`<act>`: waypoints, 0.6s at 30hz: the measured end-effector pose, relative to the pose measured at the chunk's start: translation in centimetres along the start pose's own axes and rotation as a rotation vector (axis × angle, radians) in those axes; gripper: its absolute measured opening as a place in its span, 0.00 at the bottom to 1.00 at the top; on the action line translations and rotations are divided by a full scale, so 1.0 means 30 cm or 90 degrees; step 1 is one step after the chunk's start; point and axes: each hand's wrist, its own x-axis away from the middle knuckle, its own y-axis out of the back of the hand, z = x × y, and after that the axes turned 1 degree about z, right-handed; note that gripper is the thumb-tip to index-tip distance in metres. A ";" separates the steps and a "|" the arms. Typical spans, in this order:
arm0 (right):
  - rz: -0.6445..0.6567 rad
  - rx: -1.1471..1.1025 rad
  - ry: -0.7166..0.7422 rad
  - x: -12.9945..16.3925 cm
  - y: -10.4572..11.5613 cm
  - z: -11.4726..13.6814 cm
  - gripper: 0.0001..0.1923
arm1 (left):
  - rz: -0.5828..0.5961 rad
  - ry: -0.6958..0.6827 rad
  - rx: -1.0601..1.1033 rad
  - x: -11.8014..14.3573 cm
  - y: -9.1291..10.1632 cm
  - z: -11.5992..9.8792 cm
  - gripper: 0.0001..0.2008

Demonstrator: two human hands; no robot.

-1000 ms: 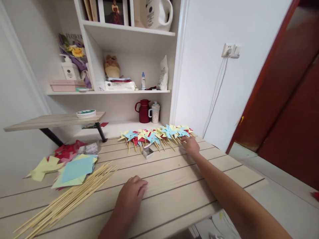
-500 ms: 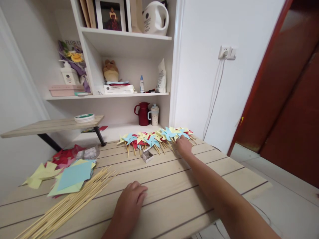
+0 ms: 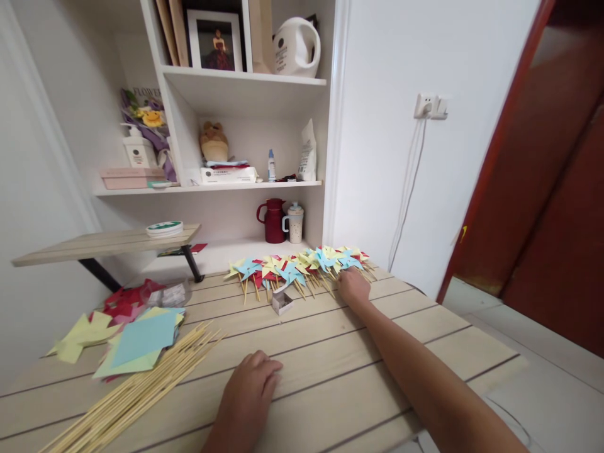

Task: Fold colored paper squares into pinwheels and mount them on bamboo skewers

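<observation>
At the right end of a row of paper pinwheels [image 3: 289, 272] on wooden sticks, my right hand [image 3: 353, 286] is closed at the stick of a light-blue pinwheel [image 3: 349, 260]. Its fingertips are mostly hidden behind the hand. My left hand [image 3: 252, 384] rests on the table near the front, fingers loosely bent and thumb apart, holding nothing. The pinwheels lie overlapped in yellow, blue and red, sticks pointing toward me. A small open box [image 3: 282, 303] stands in front of them; its contents are too small to make out.
Thin wooden sticks [image 3: 136, 393] lie at the left, beside stacked coloured paper [image 3: 144, 340] and a clear container [image 3: 172, 294]. A raised wooden stand [image 3: 104, 242] is behind them. A red jug [image 3: 274, 221] and a cup [image 3: 295, 223] stand at the back.
The view has tilted up slightly, so everything sits a little lower and further right. My right hand stays at the pinwheels, and my left hand stays on the table.
</observation>
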 end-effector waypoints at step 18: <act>-0.115 -0.280 0.058 0.102 0.109 0.102 0.22 | 0.001 -0.014 -0.031 0.018 -0.011 -0.022 0.13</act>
